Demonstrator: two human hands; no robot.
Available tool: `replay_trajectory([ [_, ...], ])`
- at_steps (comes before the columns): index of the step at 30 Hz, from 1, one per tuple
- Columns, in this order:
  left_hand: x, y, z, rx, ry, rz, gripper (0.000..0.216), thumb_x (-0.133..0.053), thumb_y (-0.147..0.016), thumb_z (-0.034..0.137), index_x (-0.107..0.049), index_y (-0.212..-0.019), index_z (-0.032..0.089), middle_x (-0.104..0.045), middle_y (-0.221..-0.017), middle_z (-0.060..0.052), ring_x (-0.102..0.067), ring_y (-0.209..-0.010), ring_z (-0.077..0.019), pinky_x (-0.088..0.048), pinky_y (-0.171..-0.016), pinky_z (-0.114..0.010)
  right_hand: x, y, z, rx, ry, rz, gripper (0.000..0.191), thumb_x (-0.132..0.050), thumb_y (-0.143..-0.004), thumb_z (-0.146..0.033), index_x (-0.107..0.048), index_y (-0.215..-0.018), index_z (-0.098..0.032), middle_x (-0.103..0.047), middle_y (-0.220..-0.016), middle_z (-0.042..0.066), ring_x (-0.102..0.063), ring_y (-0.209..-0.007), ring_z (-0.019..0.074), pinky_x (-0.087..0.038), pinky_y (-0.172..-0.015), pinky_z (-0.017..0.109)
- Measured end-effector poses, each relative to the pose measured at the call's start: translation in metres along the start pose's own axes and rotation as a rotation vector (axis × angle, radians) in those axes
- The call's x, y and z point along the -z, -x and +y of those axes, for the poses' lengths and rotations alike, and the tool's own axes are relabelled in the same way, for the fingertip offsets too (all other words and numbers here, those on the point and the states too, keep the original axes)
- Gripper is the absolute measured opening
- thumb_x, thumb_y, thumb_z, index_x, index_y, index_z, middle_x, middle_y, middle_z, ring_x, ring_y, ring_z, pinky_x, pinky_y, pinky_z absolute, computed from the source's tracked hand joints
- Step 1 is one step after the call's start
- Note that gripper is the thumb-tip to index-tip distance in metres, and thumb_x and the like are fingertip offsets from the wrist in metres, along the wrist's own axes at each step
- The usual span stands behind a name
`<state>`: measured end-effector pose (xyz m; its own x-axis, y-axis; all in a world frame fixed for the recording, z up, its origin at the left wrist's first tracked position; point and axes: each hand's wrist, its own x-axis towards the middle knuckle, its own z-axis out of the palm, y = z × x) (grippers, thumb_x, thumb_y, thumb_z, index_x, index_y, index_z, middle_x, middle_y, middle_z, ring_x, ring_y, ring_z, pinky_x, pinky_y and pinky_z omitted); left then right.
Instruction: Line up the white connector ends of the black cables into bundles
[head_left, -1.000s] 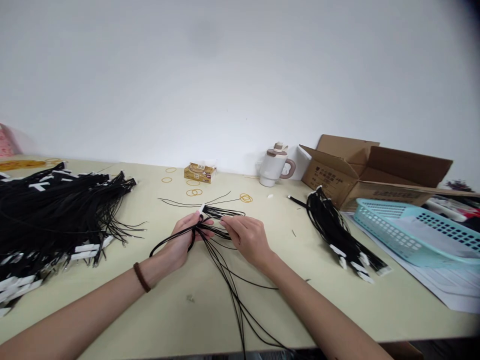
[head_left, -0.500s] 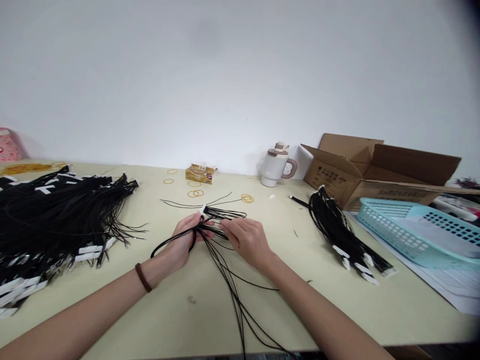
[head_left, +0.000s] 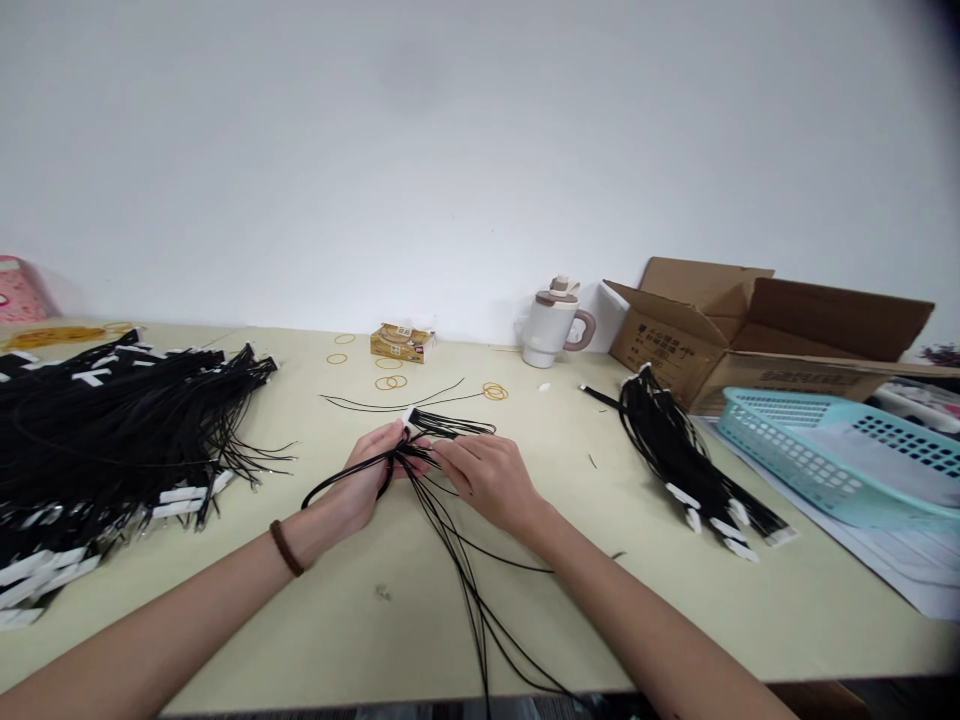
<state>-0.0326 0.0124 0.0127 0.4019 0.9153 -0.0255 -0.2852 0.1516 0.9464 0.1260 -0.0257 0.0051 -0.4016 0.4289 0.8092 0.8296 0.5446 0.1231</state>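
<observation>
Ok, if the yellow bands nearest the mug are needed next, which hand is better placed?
Probably the right hand: the yellow bands lie just beyond it, closer than to the left hand, which supports the gathered black wires. The right is at those wires too.

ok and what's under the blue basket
White paper sticks out from beneath the blue basket along its near side. Whether anything else lies underneath can't be seen, because the basket covers it.
</observation>
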Motion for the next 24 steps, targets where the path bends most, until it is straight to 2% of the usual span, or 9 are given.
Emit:
replay_trajectory([
  [24, 0.0001, -0.0014, -0.0012, -0.005, -0.006, -0.018, 0.019, -0.058, -0.073, 0.035, -0.055, -0.072, 0.016, -0.062, -0.067, 0.000, -0.056, -0.058, -0.0134, -0.043, -0.061, -0.026, -0.0025, 0.0016, 0.0012, -0.005, -0.014, -0.023, 0.020, -0.043, -0.089, -0.023, -0.062, -0.093, -0.020, -0.063, -0.065, -0.002, -0.055, -0.057, 0.0076, -0.036, -0.055, 0.021],
])
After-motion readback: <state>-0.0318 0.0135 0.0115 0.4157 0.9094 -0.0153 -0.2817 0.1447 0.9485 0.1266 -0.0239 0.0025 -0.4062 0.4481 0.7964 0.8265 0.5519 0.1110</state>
